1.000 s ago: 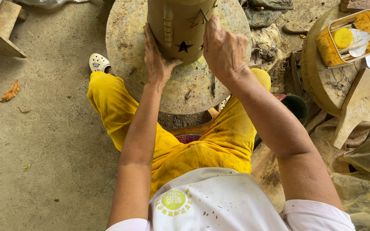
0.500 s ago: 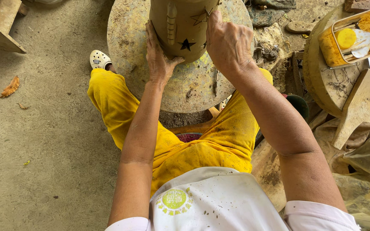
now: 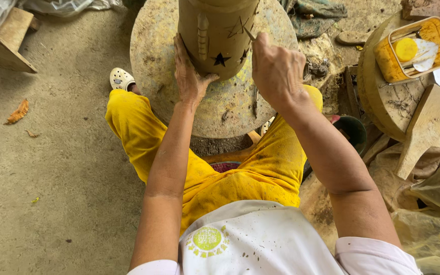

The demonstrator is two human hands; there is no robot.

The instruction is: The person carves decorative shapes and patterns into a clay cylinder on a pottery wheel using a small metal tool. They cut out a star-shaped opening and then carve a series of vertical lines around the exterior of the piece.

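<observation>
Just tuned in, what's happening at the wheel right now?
A person in yellow trousers sits at a round stone wheel with a tall clay pot standing upright on it. The left hand lies flat against the pot's side, steadying it. The right hand holds a thin tool with its tip at the pot's wall, near a star outline scratched there. One star lower down is already cut through. A yellow tub sits on a stump at right.

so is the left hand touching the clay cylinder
Touching: the head view shows the left hand pressed flat against the side of the clay cylinder, with no gap.
</observation>
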